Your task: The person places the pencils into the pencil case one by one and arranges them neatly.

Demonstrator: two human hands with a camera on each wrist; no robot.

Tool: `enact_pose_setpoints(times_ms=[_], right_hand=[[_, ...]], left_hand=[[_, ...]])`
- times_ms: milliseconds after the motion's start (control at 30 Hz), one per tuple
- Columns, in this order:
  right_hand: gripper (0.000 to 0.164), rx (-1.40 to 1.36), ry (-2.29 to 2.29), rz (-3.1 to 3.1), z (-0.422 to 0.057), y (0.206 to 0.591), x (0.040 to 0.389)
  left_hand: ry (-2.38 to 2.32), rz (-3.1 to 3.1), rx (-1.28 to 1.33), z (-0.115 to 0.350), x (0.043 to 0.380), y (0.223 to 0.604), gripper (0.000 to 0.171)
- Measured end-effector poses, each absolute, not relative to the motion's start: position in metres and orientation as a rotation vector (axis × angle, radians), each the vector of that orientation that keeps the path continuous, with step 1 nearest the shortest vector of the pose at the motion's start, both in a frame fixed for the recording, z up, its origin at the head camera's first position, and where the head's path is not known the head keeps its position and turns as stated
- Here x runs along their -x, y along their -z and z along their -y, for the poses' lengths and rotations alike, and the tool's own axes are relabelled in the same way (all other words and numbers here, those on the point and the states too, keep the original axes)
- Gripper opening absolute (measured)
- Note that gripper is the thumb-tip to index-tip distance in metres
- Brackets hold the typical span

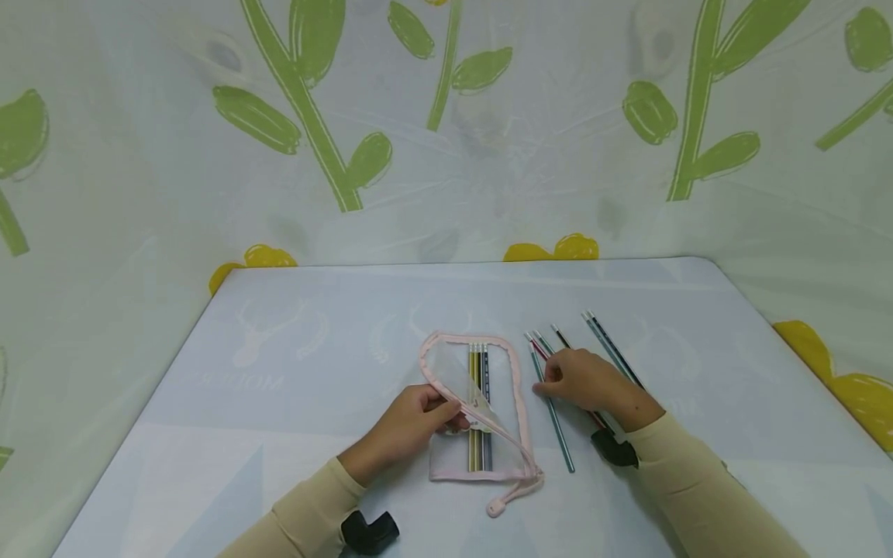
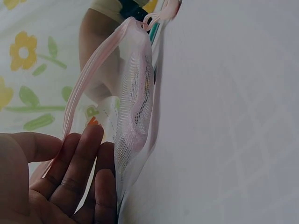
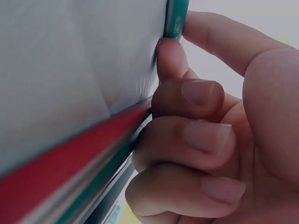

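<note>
A clear pencil pouch with pink zipper edging (image 1: pixel 522 403) lies on the table, its flap lifted at the left. My left hand (image 1: pixel 412 422) pinches that edging between thumb and fingers; white mesh (image 2: pixel 135 93) shows beyond it in the left wrist view. Several pencils (image 1: pixel 486 453) lie lengthwise inside the pouch. To the right of the pouch, my right hand (image 1: pixel 593 380) pinches a teal pencil (image 3: pixel 177 21) between thumb and index finger, the other fingers curled. Beneath that hand are more pencils, among them a red pencil (image 3: pixel 84 144), partly hidden.
Two more pencils (image 1: pixel 614 349) lie slanted to the right of my right hand. A pink zipper pull (image 1: pixel 496 508) hangs off the pouch's near corner. The white table (image 1: pixel 335 310) backs onto a curtain (image 1: pixel 544 178) printed with leaves. Dark camera mounts sit at both wrists.
</note>
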State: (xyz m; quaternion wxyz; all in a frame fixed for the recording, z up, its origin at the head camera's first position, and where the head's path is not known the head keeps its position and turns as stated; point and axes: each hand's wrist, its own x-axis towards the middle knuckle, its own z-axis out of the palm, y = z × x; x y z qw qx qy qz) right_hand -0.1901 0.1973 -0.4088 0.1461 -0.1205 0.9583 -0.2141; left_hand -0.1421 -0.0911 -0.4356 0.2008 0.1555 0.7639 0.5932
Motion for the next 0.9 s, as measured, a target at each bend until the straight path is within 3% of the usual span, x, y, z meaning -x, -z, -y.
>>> enact_pose_setpoints(times_ms=[900], right_hand=[[0.022, 0.483, 0.770, -2.801, -0.1901, 0.4066, 0.1897]], left_hand=[[-1.667, -2.130, -0.439, 0.0898, 0.1418, 0.4363, 0.027]])
